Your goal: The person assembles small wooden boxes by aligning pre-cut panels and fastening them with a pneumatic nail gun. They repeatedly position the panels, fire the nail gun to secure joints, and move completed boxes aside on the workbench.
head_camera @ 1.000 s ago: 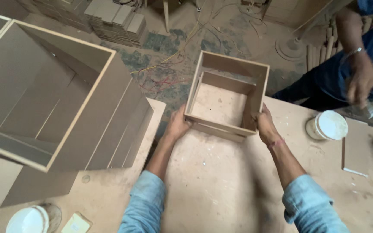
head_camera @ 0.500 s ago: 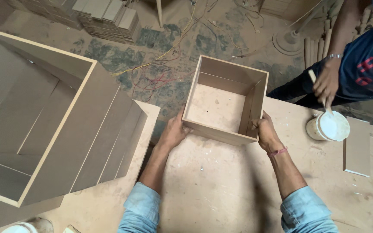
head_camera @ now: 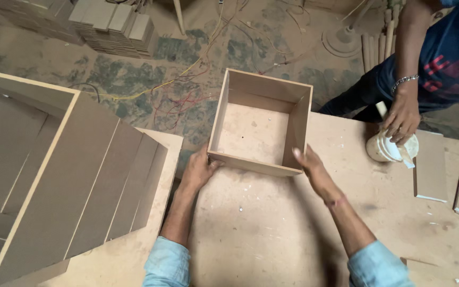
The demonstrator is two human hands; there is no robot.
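While both hands grip box [head_camera: 256, 133] | left hand [head_camera: 200, 170], right hand [head_camera: 314, 170] | fingertips hidden

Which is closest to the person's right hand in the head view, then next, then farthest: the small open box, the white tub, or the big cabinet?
From the right hand:
1. Small open box, touching the hand, directly in front of it.
2. White tub, off to the right on the table, under another person's hand.
3. Big cabinet, far left, beyond the left hand.
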